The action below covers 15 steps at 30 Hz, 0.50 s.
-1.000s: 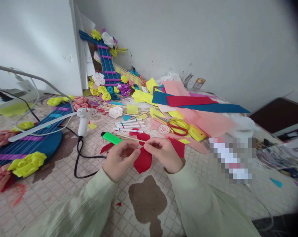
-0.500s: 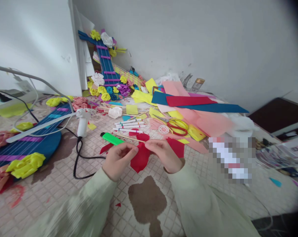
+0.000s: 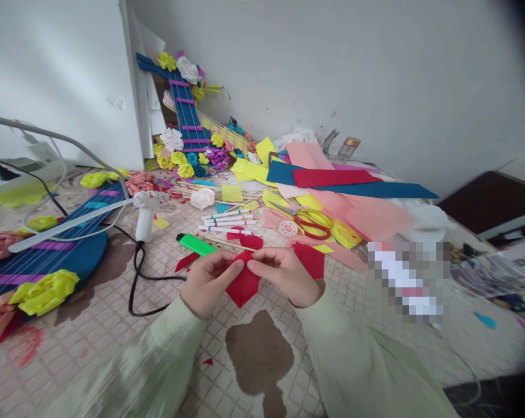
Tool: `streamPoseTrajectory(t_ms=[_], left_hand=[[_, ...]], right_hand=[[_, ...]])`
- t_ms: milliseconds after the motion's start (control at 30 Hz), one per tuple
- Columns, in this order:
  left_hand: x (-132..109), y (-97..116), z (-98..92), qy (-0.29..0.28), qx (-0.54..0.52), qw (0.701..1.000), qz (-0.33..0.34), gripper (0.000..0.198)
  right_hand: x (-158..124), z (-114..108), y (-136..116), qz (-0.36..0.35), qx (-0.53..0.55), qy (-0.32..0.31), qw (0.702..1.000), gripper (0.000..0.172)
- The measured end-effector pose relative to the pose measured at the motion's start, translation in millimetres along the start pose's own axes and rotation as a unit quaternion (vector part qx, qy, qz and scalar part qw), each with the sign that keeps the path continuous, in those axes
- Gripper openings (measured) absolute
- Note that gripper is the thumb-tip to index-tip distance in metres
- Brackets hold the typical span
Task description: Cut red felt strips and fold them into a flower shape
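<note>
Between my two hands is a red crepe-paper piece [image 3: 243, 288], its pointed end hanging down toward me. My left hand [image 3: 210, 281] pinches its upper left edge between thumb and fingers. My right hand [image 3: 286, 276] pinches the same paper close by, the two thumbs almost meeting. Just behind the left fingers lies a green utility knife [image 3: 197, 244] with a dark end. A thin wooden stick [image 3: 232, 242] and a red paper scrap [image 3: 251, 241] lie beyond the fingertips. Right of my right hand is another red paper piece [image 3: 310, 261].
On the left stand a white glue gun [image 3: 144, 220] with a black cord and a blue paper guitar [image 3: 71, 255]. Markers [image 3: 228, 219], scissors [image 3: 312, 223] and crepe strips [image 3: 349, 184] lie behind my hands. Another decorated guitar [image 3: 186, 110] leans at the back.
My right hand has moved left, closer to my left hand. The red paper between them has gone from spread and rounded to narrower, folded and pointed at the bottom.
</note>
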<state>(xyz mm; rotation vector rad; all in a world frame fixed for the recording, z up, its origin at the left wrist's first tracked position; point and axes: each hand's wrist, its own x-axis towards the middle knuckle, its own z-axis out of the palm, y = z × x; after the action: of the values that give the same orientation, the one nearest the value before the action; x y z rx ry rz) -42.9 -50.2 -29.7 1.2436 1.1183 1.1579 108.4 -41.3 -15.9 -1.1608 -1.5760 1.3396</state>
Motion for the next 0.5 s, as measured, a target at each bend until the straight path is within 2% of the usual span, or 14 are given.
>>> streamPoseTrajectory(t_ms=[300, 400, 500], left_hand=[[-0.2, -2.2, -0.8, -0.002, 0.010, 1.000, 0.008, 0.013], [-1.1, -0.9, -0.2, -0.011, 0.036, 0.999, 0.018, 0.012], [-2.7, -0.2, 1.1, -0.029, 0.068, 0.997, 0.034, 0.013]], right_hand=[[0.2, 0.6, -0.7, -0.008, -0.001, 0.014, 1.000, 0.017], [0.7, -0.4, 0.4, -0.018, 0.014, 0.031, 0.999, 0.021], [0.8, -0.8, 1.9, -0.027, 0.014, 0.018, 0.999, 0.021]])
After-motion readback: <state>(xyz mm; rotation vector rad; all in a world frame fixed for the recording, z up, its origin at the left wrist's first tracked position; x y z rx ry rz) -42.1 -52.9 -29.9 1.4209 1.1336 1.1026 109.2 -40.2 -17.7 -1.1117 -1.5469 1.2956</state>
